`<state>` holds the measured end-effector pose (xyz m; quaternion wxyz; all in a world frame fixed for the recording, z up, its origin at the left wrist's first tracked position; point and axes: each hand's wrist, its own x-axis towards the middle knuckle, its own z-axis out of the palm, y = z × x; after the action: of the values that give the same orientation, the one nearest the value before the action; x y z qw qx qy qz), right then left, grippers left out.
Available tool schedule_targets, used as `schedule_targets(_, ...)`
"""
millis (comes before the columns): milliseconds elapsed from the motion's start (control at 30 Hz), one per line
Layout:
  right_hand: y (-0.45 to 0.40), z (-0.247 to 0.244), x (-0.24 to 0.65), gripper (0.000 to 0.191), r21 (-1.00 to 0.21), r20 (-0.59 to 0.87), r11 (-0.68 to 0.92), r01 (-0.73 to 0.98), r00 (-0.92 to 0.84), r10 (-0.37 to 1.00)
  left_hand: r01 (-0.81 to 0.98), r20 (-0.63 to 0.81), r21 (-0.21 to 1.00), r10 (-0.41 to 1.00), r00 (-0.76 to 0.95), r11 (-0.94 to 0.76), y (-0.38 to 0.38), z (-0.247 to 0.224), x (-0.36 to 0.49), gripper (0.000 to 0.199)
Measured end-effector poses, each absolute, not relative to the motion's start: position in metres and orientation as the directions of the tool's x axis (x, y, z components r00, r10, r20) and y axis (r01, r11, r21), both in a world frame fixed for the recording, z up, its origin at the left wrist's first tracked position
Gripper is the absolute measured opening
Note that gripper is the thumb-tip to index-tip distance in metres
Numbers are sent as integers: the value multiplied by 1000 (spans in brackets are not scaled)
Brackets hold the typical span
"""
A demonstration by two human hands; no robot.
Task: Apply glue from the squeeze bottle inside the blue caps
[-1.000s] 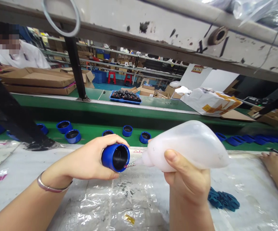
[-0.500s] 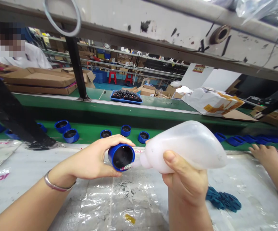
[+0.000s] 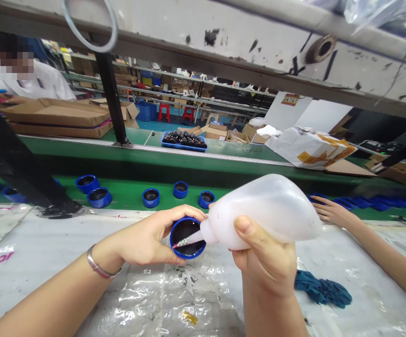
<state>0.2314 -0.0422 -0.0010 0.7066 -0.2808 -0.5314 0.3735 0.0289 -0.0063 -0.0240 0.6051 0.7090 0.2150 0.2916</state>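
From here I read my left hand [image 3: 147,236] clamped around a blue cup [image 3: 192,231], wrapped about its outer wall, with the black-lined mouth tipped up toward the camera and held above the wrinkled plastic sheet [image 3: 203,299] on the bench. My right hand [image 3: 266,262] is clamped on a translucent white squeeze bottle [image 3: 266,210], which tilts down so that its narrow nozzle [image 3: 185,242] reaches into the cup's mouth. The two hands are apart but close, with the bottle and cup meeting between them. I cannot tell whether the nozzle touches the inside of the cup, or what the bottle holds. For clean work, I judge that both wrists should stay steady, with the nozzle held off the cup's edge and only light pressure on the soft bottle. A metal bangle [image 3: 99,263] circles my left wrist. Beyond, a row of blue cups [image 3: 150,198] stands on the green conveyor belt [image 3: 126,196], and another person's hand [image 3: 332,210] reaches in from the right.
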Motion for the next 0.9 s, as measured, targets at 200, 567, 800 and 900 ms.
schedule_targets(200, -42, 0, 230, 25, -790, 548, 569, -227, 154, 823, -75, 124, 992, 639, 759, -104, -10, -25, 32, 67)
schedule_targets(567, -40, -1, 229, 25, -778, 550, 596, -198, 245, 798, -26, 159, 978, 650, 743, -209, -7, -26, 33, 72)
schedule_targets(800, -40, 4, 226, 16, -741, 555, 648, -175, 385, 738, 29, 125, 978, 687, 716, -209, -6, -25, 33, 69)
schedule_targets(900, -41, 3, 227, 16, -741, 563, 656, -141, 403, 722, 56, 127, 971, 703, 700, -232, -6, -23, 35, 68)
